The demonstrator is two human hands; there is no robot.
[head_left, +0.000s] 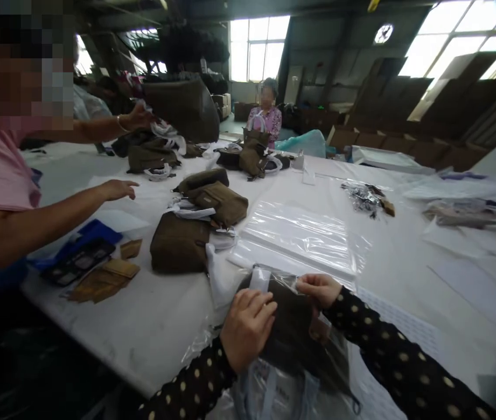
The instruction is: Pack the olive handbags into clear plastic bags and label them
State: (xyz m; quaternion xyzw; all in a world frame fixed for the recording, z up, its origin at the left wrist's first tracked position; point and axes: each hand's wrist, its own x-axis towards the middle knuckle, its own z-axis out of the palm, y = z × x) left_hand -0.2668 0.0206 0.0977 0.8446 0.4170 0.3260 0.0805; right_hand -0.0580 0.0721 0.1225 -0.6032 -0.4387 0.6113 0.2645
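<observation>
While the right hand [322,290] pinches the clear sleeve [289,332] near the table edge [85,345], the left hand [248,326] lies flattened on it. Wrapping appears underway; proceeding calls for even tension.

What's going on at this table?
The person's right hand pinches the edge of clear plastic around a dark bag; their left hand rests on it. Brown bags and flat plastic sleeves lie farther up the table. To the left, a co-worker has one hand at a large brown bag.
</observation>
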